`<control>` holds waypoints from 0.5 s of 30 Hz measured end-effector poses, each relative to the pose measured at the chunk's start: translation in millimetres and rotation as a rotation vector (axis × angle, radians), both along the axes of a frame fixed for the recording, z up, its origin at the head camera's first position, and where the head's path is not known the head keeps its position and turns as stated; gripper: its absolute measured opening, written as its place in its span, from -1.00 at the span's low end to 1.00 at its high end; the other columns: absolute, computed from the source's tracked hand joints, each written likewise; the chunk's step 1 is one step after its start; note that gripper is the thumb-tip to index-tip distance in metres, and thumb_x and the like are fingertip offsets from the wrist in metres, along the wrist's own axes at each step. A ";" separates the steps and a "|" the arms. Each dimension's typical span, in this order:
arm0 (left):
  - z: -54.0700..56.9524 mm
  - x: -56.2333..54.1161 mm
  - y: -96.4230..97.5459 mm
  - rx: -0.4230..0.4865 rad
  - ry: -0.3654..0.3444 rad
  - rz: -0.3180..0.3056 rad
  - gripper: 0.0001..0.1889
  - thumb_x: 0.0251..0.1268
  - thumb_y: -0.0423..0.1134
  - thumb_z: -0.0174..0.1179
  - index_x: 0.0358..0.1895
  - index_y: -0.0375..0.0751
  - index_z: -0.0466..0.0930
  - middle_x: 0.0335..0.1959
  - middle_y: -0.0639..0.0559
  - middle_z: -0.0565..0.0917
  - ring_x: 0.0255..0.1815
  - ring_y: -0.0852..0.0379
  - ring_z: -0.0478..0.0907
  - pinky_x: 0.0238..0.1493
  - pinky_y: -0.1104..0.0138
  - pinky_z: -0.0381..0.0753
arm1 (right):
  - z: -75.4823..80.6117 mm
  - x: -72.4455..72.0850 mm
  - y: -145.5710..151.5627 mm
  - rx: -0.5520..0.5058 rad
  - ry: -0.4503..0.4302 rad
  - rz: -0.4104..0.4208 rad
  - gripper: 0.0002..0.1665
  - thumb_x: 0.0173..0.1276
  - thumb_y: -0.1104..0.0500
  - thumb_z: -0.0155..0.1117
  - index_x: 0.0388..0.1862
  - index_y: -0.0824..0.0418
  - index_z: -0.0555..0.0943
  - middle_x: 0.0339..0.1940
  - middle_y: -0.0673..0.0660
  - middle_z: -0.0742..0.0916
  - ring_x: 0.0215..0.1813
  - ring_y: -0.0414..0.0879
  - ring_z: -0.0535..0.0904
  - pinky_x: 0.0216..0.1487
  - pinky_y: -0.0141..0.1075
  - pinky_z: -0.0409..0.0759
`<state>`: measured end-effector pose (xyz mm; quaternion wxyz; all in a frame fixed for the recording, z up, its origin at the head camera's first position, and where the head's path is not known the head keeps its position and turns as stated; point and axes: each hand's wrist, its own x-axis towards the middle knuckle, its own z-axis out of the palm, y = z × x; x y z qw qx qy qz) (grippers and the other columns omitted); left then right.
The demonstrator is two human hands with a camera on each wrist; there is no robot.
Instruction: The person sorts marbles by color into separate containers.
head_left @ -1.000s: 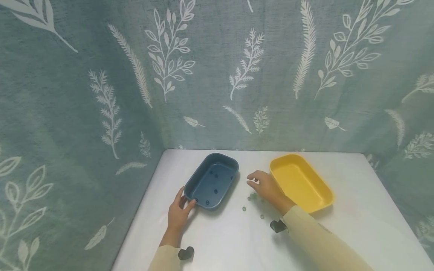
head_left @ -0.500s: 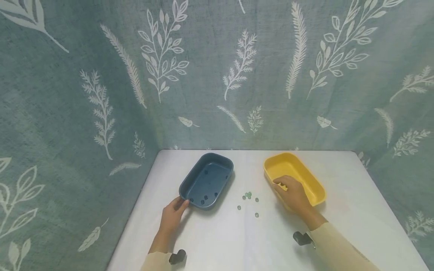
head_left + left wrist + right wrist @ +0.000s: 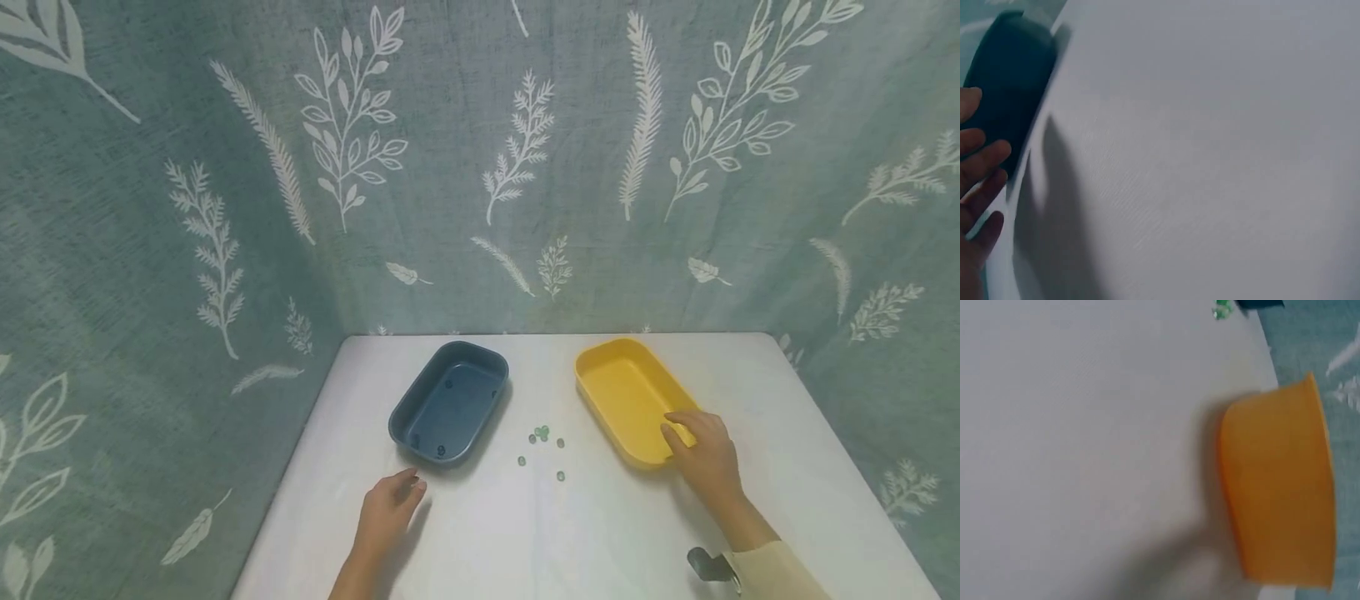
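Note:
My left hand (image 3: 389,510) hovers over the white table just off the near left corner of a blue tray (image 3: 450,408), fingers relaxed and slightly bent. In the left wrist view its fingers (image 3: 991,156) overlap the dark side of that tray and hold nothing visible. Several small dark round pieces lie in the blue tray. My right hand (image 3: 705,454) is at the near right corner of a yellow tray (image 3: 622,392), thumb and fingers spread apart over its rim. The right wrist view shows the yellow tray (image 3: 1279,494) from the side, without the hand.
Between the trays, several small translucent green beads (image 3: 543,432) lie loose on the white table (image 3: 510,542). Leaf-patterned green fabric (image 3: 450,167) rises behind the table and along its sides.
My right hand has moved right from above the green beads, across the yellow tray, to its near right corner. My left hand has let go of the blue tray's rim and drawn back. The camera view has shifted.

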<state>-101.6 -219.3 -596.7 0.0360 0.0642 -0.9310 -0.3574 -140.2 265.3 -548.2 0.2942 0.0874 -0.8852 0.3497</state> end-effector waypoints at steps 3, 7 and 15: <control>0.2 3.4 10.9 0.023 0.011 -0.023 -0.58 0.34 0.00 0.21 0.13 -0.19 0.59 -0.07 0.01 0.70 0.18 -0.12 0.52 0.23 -0.15 0.39 | -8.4 7.5 10.8 -0.034 -0.028 -0.047 -0.73 0.13 0.38 0.43 -0.16 0.36 0.66 -0.09 0.28 0.68 0.04 0.20 0.46 -0.01 0.08 0.44; -3.1 4.3 27.1 0.090 0.046 -0.072 -0.62 0.32 -0.05 0.25 0.11 -0.16 0.60 -0.13 0.11 0.72 0.16 -0.08 0.54 0.24 -0.12 0.40 | -20.0 13.5 23.8 -0.107 -0.080 -0.106 -0.66 0.14 0.38 0.43 -0.08 0.42 0.62 0.02 0.34 0.61 0.13 0.30 0.42 0.03 0.21 0.42; -13.8 0.6 57.8 0.109 0.072 -0.256 -0.55 0.27 0.07 0.26 0.10 -0.12 0.61 -0.16 0.20 0.71 0.04 0.03 0.60 0.16 -0.01 0.52 | -37.8 15.5 34.7 -0.197 -0.219 -0.206 -0.53 0.27 0.25 0.38 0.12 0.40 0.54 0.21 0.32 0.50 0.27 0.27 0.35 0.17 0.16 0.40</control>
